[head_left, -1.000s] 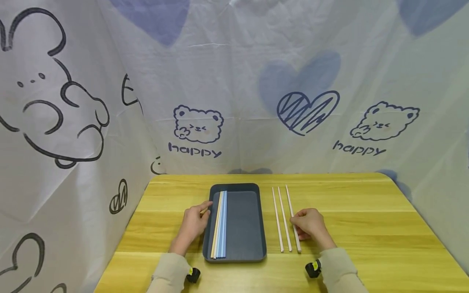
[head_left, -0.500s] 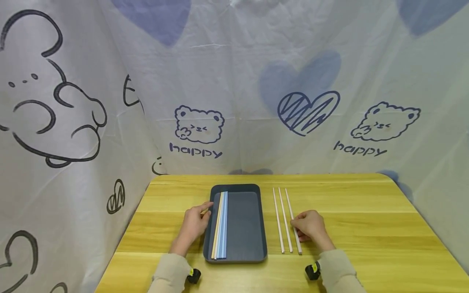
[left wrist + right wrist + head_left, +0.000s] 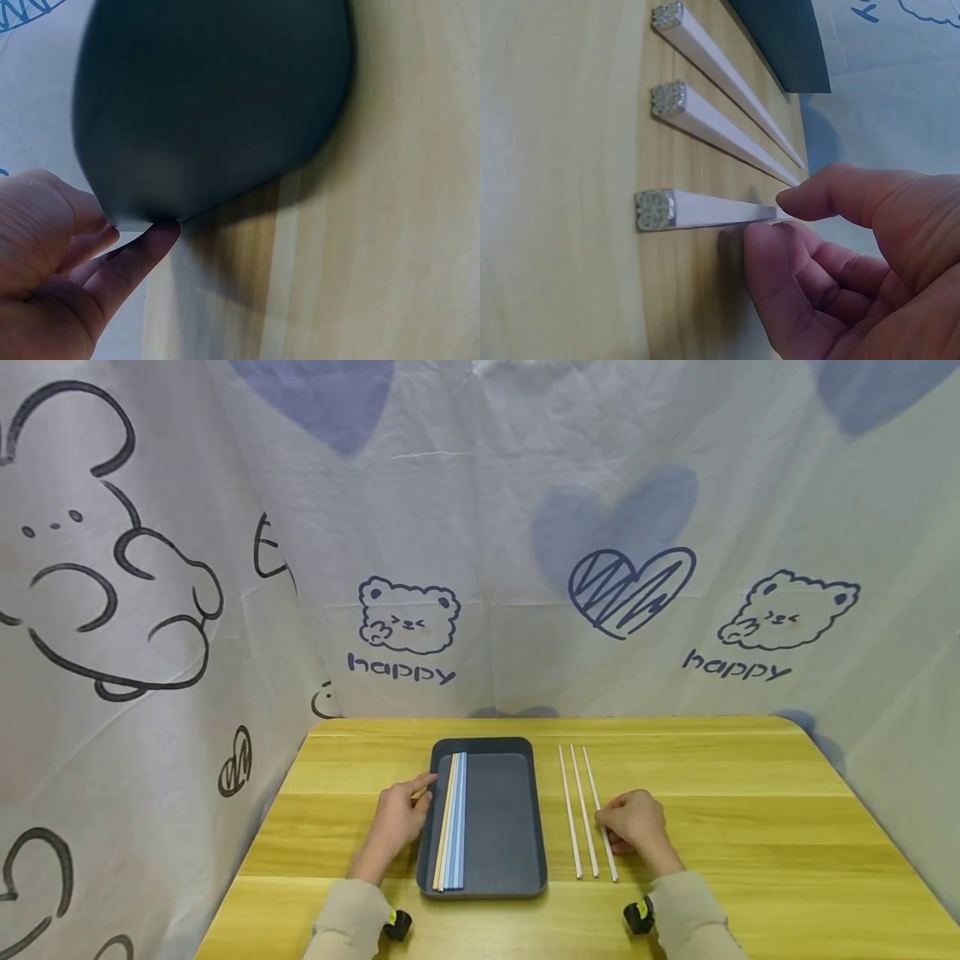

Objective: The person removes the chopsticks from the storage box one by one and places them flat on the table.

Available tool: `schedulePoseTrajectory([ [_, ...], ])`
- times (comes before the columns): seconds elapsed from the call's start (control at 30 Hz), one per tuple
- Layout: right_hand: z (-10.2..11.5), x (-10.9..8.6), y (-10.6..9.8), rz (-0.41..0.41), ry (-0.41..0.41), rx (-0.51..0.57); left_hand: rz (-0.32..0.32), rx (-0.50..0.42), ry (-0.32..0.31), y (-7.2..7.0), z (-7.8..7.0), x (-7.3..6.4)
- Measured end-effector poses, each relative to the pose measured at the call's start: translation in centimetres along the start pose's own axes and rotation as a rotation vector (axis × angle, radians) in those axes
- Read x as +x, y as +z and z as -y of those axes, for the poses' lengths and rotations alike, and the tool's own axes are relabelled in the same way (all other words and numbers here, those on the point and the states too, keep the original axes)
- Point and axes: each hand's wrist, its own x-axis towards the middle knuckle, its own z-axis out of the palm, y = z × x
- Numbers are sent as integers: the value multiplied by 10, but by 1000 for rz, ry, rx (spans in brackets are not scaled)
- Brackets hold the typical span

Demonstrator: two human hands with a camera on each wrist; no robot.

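My right hand (image 3: pixel 634 820) pinches the rightmost of three pale pink chopsticks, which lies on the table. In the right wrist view, thumb and forefinger sit on either side of this chopstick (image 3: pixel 712 208), and its patterned square end points away from the hand. To its left lie the middle chopstick (image 3: pixel 584 810) and the left one (image 3: pixel 569 810), roughly side by side. My left hand (image 3: pixel 400 814) touches the left rim of a dark grey tray (image 3: pixel 498 827) with its fingertips. Inside the tray, along the left side, lie yellowish chopsticks (image 3: pixel 442 827) beside blue chopsticks (image 3: pixel 456 827).
The wooden table (image 3: pixel 750 827) has a back edge against a white curtain (image 3: pixel 495 527) printed with hearts and bears. Another stretch of curtain hangs along the left side. A black wrist camera (image 3: pixel 397 926) is worn at the left sleeve, another camera (image 3: pixel 639 916) at the right.
The rightmost chopstick has come down and slightly nearer, its far end now level with the other two. My left hand stays at the tray rim.
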Motion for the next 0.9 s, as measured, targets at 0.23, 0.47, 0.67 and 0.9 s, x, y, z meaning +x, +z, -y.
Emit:
schedulePoseTrajectory([
  [0.23, 7, 1, 2, -10, -28, 9, -1, -5, 4, 0, -1, -1],
  [0.47, 27, -7, 9, 29, -51, 101, 0, -5, 14, 0, -2, 0],
  [0.67, 39, -9, 17, 92, -21, 203, 5, -12, 24, 1, 1, 0],
  [0.9, 49, -10, 26, 100, -28, 225, -2, -12, 30, 1, 2, 0],
])
